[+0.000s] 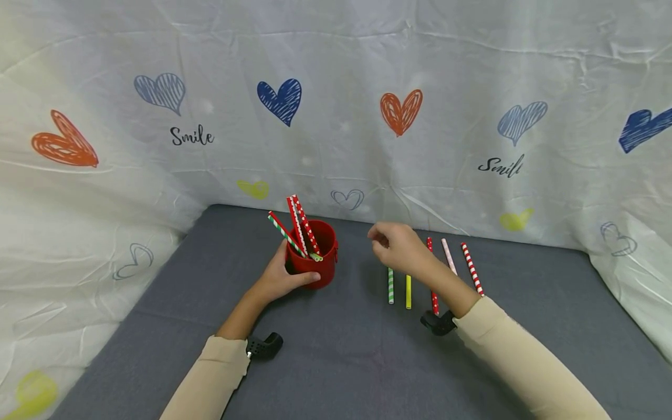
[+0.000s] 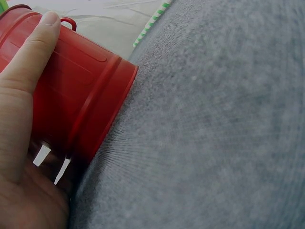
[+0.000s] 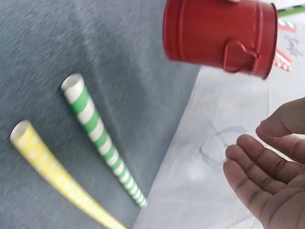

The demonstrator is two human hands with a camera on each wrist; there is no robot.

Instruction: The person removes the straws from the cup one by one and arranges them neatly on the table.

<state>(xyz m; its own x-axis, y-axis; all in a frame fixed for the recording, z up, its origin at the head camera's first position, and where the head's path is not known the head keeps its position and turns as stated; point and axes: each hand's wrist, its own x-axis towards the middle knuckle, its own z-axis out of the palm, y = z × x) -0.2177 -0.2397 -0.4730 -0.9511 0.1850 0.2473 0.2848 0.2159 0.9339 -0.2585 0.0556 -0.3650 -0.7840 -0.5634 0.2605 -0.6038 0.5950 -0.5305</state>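
My left hand (image 1: 277, 276) grips a small red metal bucket (image 1: 324, 269) standing on the cloth, thumb across its wall. Several patterned paper straws (image 1: 297, 224) lean out of it, red ones and green-striped ones among them. To the right of the bucket, above the cloth, my right hand (image 1: 403, 249) holds nothing; its fingers are loosely bent. Nearest below it lie a green-striped straw (image 3: 101, 136) and a yellow dotted straw (image 3: 62, 179). In the head view my right hand and forearm hide parts of the straws on the cloth.
Farther right lie a red dotted straw (image 1: 434, 302), a pale pink straw (image 1: 448, 254) and a red-and-white striped straw (image 1: 471, 267). Grey cloth (image 1: 336, 361) covers the table. A white curtain (image 1: 336, 146) printed with hearts hangs behind and at the sides.
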